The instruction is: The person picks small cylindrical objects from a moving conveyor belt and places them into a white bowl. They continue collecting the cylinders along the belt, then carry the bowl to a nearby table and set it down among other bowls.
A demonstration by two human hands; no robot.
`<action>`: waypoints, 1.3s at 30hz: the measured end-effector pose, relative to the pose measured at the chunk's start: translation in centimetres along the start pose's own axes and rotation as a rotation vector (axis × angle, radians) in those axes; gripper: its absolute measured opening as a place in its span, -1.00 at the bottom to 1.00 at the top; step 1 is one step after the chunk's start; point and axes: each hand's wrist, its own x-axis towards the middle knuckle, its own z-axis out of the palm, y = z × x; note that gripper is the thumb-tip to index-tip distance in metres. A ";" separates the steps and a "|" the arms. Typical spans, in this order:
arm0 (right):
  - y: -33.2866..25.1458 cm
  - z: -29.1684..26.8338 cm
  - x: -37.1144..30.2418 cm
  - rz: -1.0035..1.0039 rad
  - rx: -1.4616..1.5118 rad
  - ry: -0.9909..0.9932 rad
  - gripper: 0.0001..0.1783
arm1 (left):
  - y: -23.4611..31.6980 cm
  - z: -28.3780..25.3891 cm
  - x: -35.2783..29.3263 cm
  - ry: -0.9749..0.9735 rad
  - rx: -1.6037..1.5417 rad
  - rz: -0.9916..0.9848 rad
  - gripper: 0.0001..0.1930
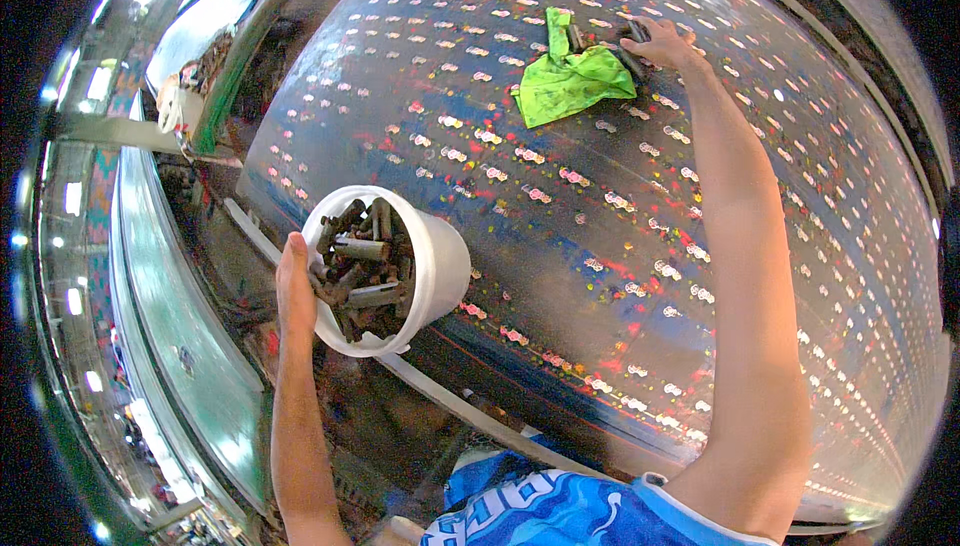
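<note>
We have our left hand (296,286) set against the near-left rim of a round white bucket (443,271), smooth-walled and seemingly plastic, its wide mouth turned up toward us. The thumb points upward; the other fingers are largely hidden, so we cannot tell how firmly they close on the rim. Inside lies a jumble of short, dark pieces (362,248), some blocky, some rod-like, with dull, grimy surfaces. Our right arm reaches far across a broad, dark printing table (540,321), slightly glossy, covered in rows of small pale motifs and spattered with red, yellow and blue. There our right hand (662,46) bends its fingers about a dark, rounded piece (636,32), though we cannot tell whether they grip it or only touch it. Just beside lies a crumpled, soft, lime-green cloth (575,88), stained with dark smudges.
</note>
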 end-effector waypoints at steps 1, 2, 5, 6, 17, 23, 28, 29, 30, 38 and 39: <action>0.8 -0.3 0.4 -0.036 0.002 -0.008 -0.06 | 0.5 0.2 0.2 -0.001 0.029 0.022 -0.07; 1.5 -0.6 1.1 -0.070 0.143 -0.101 -0.06 | 0.8 0.2 0.3 0.005 0.057 0.051 -0.08; 0.1 -2.9 1.6 -0.140 -0.015 -0.396 -0.07 | 0.6 0.9 1.5 0.004 0.053 0.131 -0.12; -2.9 -3.2 -0.1 -0.049 -0.008 -0.350 -0.08 | -0.7 0.4 1.4 0.008 0.023 0.121 -0.12; -4.3 -1.9 -12.0 0.019 -0.016 -0.063 -0.12 | 0.9 0.8 1.6 -0.032 0.009 0.166 -0.19; -10.0 -0.4 -22.0 -0.023 0.175 0.129 -0.31 | 0.5 0.0 0.7 0.039 0.218 0.331 -0.33; -15.2 0.1 -31.1 0.075 0.215 0.178 -0.33 | -0.3 0.9 1.9 0.063 0.161 0.664 -0.52; -17.0 0.9 -32.9 0.093 0.233 0.211 -0.34 | -1.6 1.1 2.6 0.087 0.083 0.675 -0.53; -18.4 1.6 -34.4 0.111 0.243 0.249 -0.35 | -2.6 1.7 3.1 0.112 -0.004 0.686 -0.53; -31.0 -5.7 -42.0 0.196 1.241 0.530 -0.54 | -0.1 1.1 0.4 0.039 -0.352 0.590 -0.63; -32.9 -7.7 -42.5 0.101 1.278 0.551 -0.55 | -0.3 0.9 0.6 0.027 -0.370 0.587 -0.62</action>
